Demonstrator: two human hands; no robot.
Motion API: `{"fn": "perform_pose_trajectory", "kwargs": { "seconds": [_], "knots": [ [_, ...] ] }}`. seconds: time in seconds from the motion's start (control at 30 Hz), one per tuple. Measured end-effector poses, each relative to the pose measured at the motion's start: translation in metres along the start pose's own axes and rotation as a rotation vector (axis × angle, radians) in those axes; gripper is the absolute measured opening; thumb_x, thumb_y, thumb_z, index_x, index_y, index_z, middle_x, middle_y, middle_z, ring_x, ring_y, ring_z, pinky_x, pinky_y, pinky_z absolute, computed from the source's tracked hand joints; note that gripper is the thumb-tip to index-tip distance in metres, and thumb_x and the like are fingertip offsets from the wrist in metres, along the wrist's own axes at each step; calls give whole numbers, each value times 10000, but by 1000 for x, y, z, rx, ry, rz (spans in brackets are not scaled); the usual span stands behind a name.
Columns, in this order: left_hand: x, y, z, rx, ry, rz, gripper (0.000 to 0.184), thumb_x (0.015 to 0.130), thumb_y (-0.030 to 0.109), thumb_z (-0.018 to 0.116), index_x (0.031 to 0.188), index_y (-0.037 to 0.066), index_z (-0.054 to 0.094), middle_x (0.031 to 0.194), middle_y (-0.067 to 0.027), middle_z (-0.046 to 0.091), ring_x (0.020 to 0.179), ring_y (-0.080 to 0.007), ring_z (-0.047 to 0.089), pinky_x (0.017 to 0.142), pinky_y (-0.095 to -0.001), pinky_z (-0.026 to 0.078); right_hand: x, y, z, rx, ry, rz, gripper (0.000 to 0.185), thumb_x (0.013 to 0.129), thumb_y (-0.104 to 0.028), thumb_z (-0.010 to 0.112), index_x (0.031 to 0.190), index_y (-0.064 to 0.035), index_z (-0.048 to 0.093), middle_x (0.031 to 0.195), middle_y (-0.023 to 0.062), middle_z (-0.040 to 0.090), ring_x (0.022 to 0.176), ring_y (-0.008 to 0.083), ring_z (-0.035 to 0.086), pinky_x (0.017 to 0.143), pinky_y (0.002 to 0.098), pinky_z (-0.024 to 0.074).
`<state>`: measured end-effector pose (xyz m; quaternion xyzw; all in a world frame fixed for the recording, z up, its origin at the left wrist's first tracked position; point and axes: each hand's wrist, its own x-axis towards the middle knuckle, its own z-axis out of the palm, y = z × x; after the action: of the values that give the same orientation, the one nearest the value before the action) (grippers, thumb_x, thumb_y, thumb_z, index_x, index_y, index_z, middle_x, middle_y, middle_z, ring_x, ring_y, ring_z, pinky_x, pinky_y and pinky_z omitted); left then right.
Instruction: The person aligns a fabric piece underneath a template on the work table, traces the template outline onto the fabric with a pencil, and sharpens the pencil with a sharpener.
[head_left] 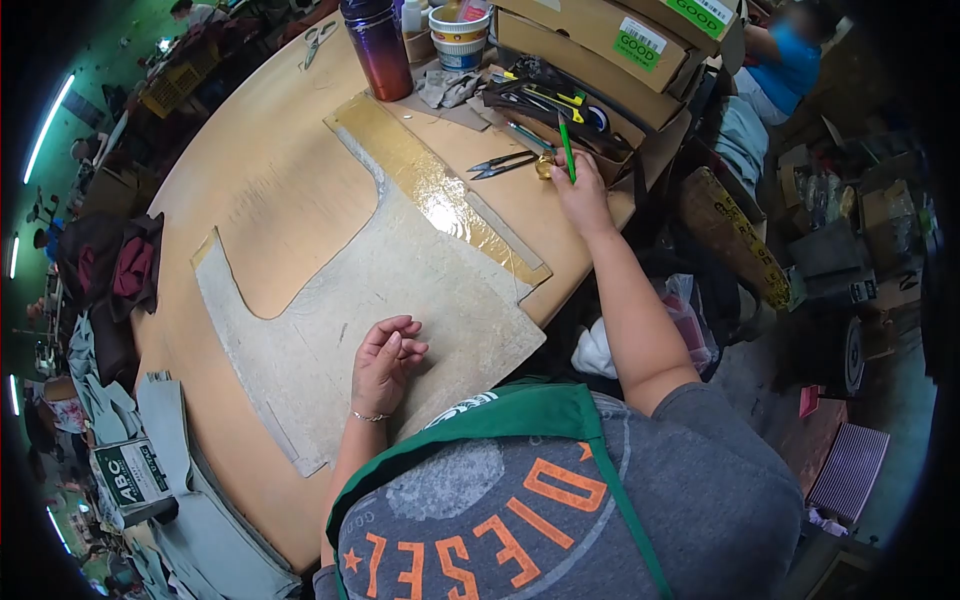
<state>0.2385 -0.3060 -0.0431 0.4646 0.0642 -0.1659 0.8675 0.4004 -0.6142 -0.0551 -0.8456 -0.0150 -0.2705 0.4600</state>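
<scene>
My right hand (580,190) is closed on a green pencil (567,145), which points up near the table's right edge. Right beside its fingers is a small gold-coloured object (545,167). Black-handled thread snips (502,164) lie just left of that hand. My left hand (388,358) hovers over or rests on a large grey pattern piece (330,290), its fingers loosely curled and apart, with nothing visible in them. Shiny yellow tape (440,200) covers the pattern's upper right strip. The pattern has a deep curved cut-out on its far side.
Stacked cardboard boxes (590,60), a tray of tools (560,105), a purple tumbler (378,50) and white tubs (460,40) stand at the back. Scissors (318,42) lie beyond. Grey fabric (190,480) is piled at left. A person (785,65) is at upper right.
</scene>
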Motion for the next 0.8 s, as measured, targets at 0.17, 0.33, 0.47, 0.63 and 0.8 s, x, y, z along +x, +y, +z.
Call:
{"fn": "perform_pose_trajectory", "kwargs": {
  "seconds": [0.17, 0.33, 0.47, 0.63, 0.8],
  "knots": [
    [0, 0, 0, -13, 4, 0, 247, 866, 129, 464, 1080, 5, 461, 1025, -102, 546, 801, -155, 589, 675, -241, 488, 3, -2, 6, 75, 0, 98, 205, 771, -145, 571, 919, -9, 532, 847, 157, 593, 795, 290, 573, 721, 352, 438],
    [0, 0, -1, -28, 2, -1, 244, 867, 126, 461, 1078, 5, 461, 1028, -104, 545, 798, -155, 590, 673, -242, 491, 8, 13, 14, 70, 54, 349, 225, 747, -178, 595, 863, 13, 566, 786, 173, 601, 741, 280, 590, 679, 350, 449],
    [0, -1, -2, -34, 2, 6, 241, 868, 125, 457, 1077, 5, 461, 1026, -102, 545, 796, -152, 590, 673, -242, 491, 15, 25, 17, 98, 45, 417, 230, 719, -195, 614, 792, 22, 596, 721, 169, 606, 688, 275, 592, 648, 343, 452],
    [0, 0, 0, -38, 9, 3, 241, 869, 126, 456, 1078, 7, 460, 1028, -98, 543, 796, -149, 589, 674, -240, 490, 16, 23, 16, 137, 20, 429, 212, 707, -188, 620, 771, 13, 604, 689, 144, 608, 661, 232, 595, 623, 327, 452],
    [0, 0, -1, -22, 14, 2, 245, 868, 130, 458, 1080, 7, 460, 1032, -95, 542, 797, -144, 586, 676, -237, 486, 16, 28, 19, 181, -5, 439, 214, 706, -154, 616, 837, 13, 586, 755, 130, 617, 691, 205, 598, 642, 307, 456]
  ]
}}
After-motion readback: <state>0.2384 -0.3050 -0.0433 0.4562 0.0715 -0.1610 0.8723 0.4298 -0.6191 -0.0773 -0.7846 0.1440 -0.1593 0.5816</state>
